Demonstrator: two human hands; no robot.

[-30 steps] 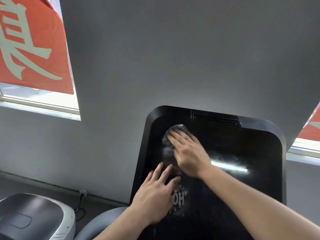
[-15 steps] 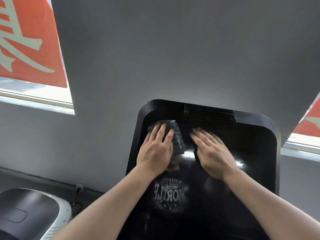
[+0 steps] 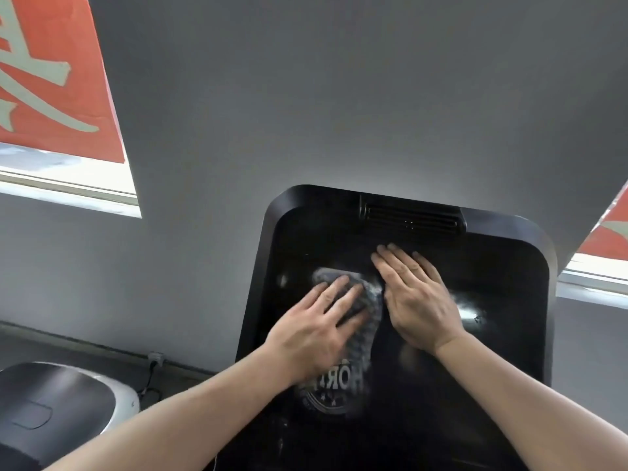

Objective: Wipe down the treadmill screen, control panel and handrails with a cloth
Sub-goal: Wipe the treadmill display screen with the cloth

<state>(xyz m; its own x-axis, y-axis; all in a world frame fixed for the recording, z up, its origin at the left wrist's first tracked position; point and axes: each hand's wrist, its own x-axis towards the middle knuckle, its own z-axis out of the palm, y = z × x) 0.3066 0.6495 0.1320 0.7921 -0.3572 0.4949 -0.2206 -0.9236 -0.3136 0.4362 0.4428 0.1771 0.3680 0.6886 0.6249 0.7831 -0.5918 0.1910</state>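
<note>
Grey cloth (image 3: 360,300) lies pinned under flat left hand (image 3: 317,329) fingers; right hand (image 3: 416,300) flat beside, seemingly bare, on the screen (image 3: 492,334).

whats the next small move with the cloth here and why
Probably slide the left hand, which presses the cloth flat, rightward across the screen. A pale smear shows beside the right hand, which lies flat on the glass and would likely need to lift clear.
</note>
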